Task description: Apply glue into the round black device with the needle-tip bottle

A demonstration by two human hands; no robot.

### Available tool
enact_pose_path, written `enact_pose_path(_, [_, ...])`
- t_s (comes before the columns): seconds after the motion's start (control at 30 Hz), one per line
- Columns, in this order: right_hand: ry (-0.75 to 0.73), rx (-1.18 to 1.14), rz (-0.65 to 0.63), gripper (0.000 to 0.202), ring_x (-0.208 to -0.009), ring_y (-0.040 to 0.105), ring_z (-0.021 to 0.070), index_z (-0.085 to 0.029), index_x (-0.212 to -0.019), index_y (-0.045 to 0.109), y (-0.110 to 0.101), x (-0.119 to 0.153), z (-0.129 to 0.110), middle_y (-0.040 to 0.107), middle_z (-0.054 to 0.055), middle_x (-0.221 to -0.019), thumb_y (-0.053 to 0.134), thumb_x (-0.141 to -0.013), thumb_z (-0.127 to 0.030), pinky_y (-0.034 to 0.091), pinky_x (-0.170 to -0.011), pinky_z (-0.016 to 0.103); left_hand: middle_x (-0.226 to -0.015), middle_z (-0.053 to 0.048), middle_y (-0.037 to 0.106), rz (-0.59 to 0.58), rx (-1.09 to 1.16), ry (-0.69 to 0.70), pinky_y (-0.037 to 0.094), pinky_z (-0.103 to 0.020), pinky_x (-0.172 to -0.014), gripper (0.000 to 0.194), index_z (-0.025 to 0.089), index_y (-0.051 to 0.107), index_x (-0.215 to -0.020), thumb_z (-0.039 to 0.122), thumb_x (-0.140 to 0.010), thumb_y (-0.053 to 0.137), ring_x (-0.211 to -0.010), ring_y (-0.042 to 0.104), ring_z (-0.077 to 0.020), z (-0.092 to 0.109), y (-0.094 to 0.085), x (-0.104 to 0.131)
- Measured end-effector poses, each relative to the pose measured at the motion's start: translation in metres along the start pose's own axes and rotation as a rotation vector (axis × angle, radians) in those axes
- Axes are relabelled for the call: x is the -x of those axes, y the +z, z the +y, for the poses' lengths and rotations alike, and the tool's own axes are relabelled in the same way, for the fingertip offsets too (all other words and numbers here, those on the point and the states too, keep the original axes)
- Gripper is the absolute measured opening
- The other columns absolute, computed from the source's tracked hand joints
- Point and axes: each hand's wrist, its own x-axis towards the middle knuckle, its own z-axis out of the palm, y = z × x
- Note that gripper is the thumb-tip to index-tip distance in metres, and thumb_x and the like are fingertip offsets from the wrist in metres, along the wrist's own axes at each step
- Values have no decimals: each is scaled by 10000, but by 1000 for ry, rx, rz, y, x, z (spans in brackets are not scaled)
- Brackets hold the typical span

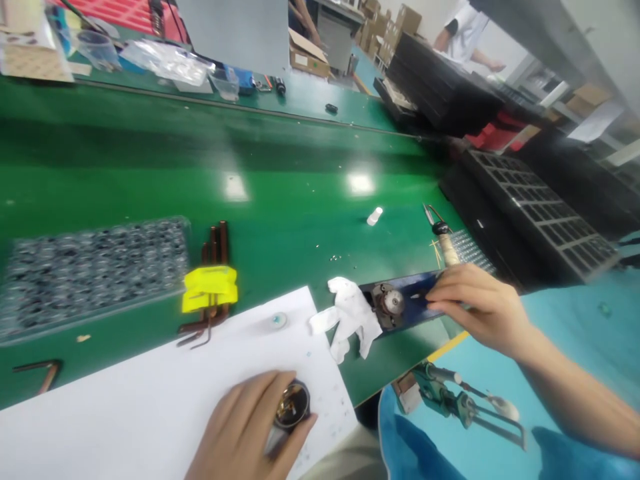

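- Left hand (pixel 245 433): low in view over the white paper sheet (pixel 150 393), fingers curled round a small dark round part (pixel 293 405) with a brassy inside, open end tilted up
- Right hand (pixel 477 307): at the right edge of the green bench (pixel 280 193), fingers narrowed and pressed on the near end of a dark blue fixture (pixel 407 303); whether anything small is pinched there cannot be told
- Dark blue fixture: lying flat on the bench, a round metal piece (pixel 390 303) seated at its left end
- White cloth (pixel 350 320): crumpled, touching the fixture's left end and overlapping the paper's corner
- Bundle of brown hex keys (pixel 215 267) banded with yellow tape (pixel 210 288): just beyond the paper
- Clear tray of small parts (pixel 90 273): far left on the bench
- Black gridded trays (pixel 540 213): to the right, beyond the right hand
- Green clamp tool (pixel 450 400): below the bench edge, near the right forearm
- Another person (pixel 465 33) in white: far background, blurred
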Motion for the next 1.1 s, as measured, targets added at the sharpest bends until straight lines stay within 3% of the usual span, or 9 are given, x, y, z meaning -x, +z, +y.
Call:
enact_pose_path(0.07, [-121, 225, -108, 61, -940, 690, 243, -146, -1046, 746, 1, -7, 0, 777, 85, -996, 689, -1023, -148, 536, -901, 410, -1069, -106, 758, 0, 15, -71, 547, -389, -886, 426, 148, 640, -1205, 502, -1116, 421, -962, 712, -269, 2, 0, 0])
enact_pose_path(0.17, [-192, 344, -214, 103, -882, 661, 238, -128, -976, 740, 5, -18, -1, 765, 84, -971, 665, -1038, -159, 494, -837, 402, -1092, -114, 737, -10, 31, -91, 531, -385, -915, 432, 128, 630, -1224, 500, -1115, 438, -984, 697, -265, 3, 0, 1])
enact_pose_path(0.43, [-168, 421, -452, 231, -814, 615, 207, -157, -970, 753, -1, -33, -4, 711, 74, -899, 554, -1085, -176, 418, -755, 352, -1077, -109, 747, -25, 25, -7, 500, -401, -921, 360, 129, 647, -1203, 403, -1132, 423, -989, 682, -274, 4, -3, -1])
enact_pose_path(0.6, [-111, 451, -582, 281, -723, 564, 203, -200, -763, 660, -3, -46, -6, 642, 28, -761, 625, -1042, -201, 383, -691, 356, -1078, -115, 755, -22, 33, -37, 525, -408, -907, 371, 136, 641, -1200, 441, -1121, 446, -985, 691, -278, 5, 0, 0])
enact_pose_path(0.73, [-99, 417, -613, 331, -720, 572, 196, -211, -709, 630, -1, -53, -4, 631, 21, -730, 621, -1040, -209, 375, -689, 355, -1092, -109, 756, -53, 50, -92, 539, -395, -894, 374, 156, 628, -1233, 470, -1107, 468, -988, 696, -275, 6, 0, 1])
enact_pose_path(0.93, [-80, 395, -653, 320, -733, 586, 193, -211, -696, 668, 1, -52, 4, 656, 30, -736, 624, -1012, -186, 386, -699, 356, -1079, -119, 740, -54, 30, -59, 510, -399, -914, 380, 132, 623, -1228, 453, -1117, 451, -987, 682, -280, 5, -1, 0])
enact_pose_path(1.1, [-84, 362, -591, 229, -794, 626, 206, -209, -873, 752, 0, -44, 4, 704, 37, -851, 600, -1044, -213, 437, -735, 359, -1070, -117, 742, -35, 41, -59, 512, -394, -902, 369, 126, 626, -1220, 437, -1115, 457, -976, 684, -277, 6, -1, -4])
